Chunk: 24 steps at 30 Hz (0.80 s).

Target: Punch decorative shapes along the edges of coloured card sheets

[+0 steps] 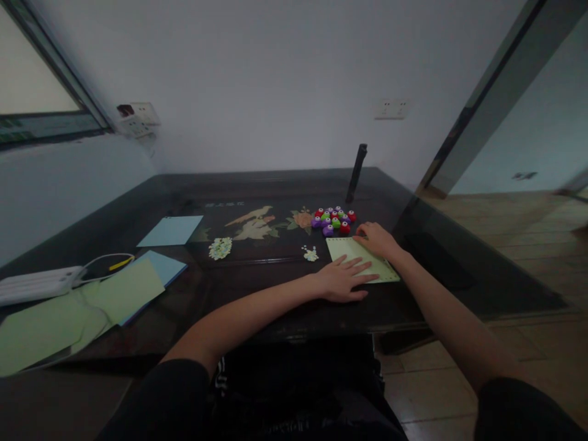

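Observation:
A pale green sheet of paper (361,248) lies on the dark table, with small marks or pieces along its edges. My left hand (344,278) rests flat on the lower left part of this sheet, fingers spread. At the sheet's upper right edge, my right hand (379,240) has its fingers bent together; whatever is between the fingertips is too small to make out. Just beyond sits a cluster of red, purple and green pieces with eye-like dots (334,220). A small scatter of pale flower-like bits (310,253) lies left of the sheet.
A bigger pile of pale bits (220,248) lies mid-table. To the left are a blue sheet (172,231), green sheets (128,285) and a white power strip (39,285) with a cable. A black upright rod (356,173) stands behind the cluster. Birds and flowers decorate the tabletop (255,223).

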### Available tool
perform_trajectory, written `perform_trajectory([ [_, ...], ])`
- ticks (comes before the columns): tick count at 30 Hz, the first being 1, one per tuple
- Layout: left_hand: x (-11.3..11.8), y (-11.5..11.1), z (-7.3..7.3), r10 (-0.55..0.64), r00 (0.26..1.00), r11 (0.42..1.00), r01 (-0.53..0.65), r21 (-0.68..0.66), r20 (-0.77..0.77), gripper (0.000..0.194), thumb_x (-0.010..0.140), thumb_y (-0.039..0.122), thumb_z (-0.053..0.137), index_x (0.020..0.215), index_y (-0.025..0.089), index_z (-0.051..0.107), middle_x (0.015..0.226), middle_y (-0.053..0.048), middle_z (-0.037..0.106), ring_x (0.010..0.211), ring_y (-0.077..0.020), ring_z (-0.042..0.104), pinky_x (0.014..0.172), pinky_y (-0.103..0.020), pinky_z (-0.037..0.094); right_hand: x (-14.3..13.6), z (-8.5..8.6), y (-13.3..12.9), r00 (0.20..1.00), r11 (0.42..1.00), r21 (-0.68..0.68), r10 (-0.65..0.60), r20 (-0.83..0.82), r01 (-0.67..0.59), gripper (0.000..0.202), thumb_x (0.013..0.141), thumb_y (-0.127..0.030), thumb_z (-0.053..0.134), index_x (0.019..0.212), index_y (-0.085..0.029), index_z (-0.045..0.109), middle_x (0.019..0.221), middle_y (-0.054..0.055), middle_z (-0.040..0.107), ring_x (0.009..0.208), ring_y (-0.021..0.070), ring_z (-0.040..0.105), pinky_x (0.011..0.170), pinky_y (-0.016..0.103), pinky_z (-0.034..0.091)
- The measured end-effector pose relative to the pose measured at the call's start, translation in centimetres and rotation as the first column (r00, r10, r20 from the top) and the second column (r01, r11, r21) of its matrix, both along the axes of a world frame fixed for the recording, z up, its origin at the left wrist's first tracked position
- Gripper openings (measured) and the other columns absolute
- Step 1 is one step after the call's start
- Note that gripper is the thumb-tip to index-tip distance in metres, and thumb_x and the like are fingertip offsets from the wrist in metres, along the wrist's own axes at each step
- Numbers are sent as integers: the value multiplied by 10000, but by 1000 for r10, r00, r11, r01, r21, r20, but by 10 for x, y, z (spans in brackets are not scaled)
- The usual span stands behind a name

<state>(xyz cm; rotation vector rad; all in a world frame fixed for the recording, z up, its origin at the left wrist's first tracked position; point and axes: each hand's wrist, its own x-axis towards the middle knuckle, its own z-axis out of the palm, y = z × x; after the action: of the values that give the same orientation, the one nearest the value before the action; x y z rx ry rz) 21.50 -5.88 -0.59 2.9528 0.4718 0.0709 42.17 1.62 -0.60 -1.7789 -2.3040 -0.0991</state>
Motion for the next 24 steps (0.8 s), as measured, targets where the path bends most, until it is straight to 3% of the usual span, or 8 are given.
perform_trajectory([
  [10, 0, 0, -1, 11, 1000, 1000, -11, 6, 12, 563, 925, 482, 273, 1438, 252, 255, 1535, -68, 210, 1414, -241, 145, 1122, -495, 102, -6, -2, 3, 996, 996, -71, -41, 74, 46, 396, 877, -485, 432, 887, -134, 614, 975, 163, 630, 936, 279, 542, 786, 367, 406],
  [12, 0, 0, -1, 14, 1000, 1000, -14, 0, 12, 560, 924, 478, 280, 1436, 251, 264, 1533, -66, 217, 1414, -242, 142, 1121, -493, 110, -2, -1, 7, 1000, 997, -68, -21, 17, 23, 375, 859, -478, 463, 831, -136, 615, 930, 151, 622, 884, 255, 556, 780, 352, 410],
  [15, 1, -1, -1, 15, 1000, 1000, -15, 2, 28, 555, 924, 471, 292, 1433, 249, 277, 1533, -64, 216, 1413, -248, 145, 1121, -488, 115, 6, 5, 9, 971, 994, -105, -19, -238, -7, 300, 797, -454, 549, 788, -157, 588, 814, 86, 617, 750, 201, 561, 691, 308, 432],
  [18, 1, -1, -3, 19, 999, 1000, -19, 12, 45, 548, 925, 461, 299, 1432, 254, 279, 1535, -62, 212, 1411, -251, 153, 1121, -489, 112, 15, 11, 4, 824, 979, -196, -65, -562, -56, 285, 714, -428, 639, 810, -167, 579, 793, 44, 623, 697, 170, 563, 614, 274, 443],
  [20, 0, -1, -3, 22, 999, 1000, -22, 13, 46, 545, 926, 458, 298, 1433, 259, 274, 1535, -59, 213, 1412, -247, 151, 1121, -489, 108, 19, 12, -2, 652, 960, -272, -170, -739, -59, 325, 668, -378, 690, 893, -172, 578, 821, 42, 635, 678, 161, 582, 583, 265, 457],
  [22, 0, -1, -3, 21, 999, 1000, -22, 8, 40, 545, 926, 457, 294, 1434, 261, 271, 1535, -57, 214, 1413, -245, 146, 1121, -490, 107, 21, 12, -10, 456, 925, -376, -316, -832, -45, 396, 635, -312, 724, 970, -178, 564, 807, 44, 652, 635, 158, 601, 556, 269, 473],
  [24, 0, -1, -3, 23, 999, 1000, -23, 4, 38, 542, 928, 452, 290, 1433, 257, 272, 1535, -57, 215, 1414, -244, 143, 1121, -490, 108, 20, 10, -18, 342, 871, -482, -426, -838, -94, 394, 627, -275, 738, 969, -170, 572, 781, 59, 675, 603, 166, 617, 551, 283, 494],
])
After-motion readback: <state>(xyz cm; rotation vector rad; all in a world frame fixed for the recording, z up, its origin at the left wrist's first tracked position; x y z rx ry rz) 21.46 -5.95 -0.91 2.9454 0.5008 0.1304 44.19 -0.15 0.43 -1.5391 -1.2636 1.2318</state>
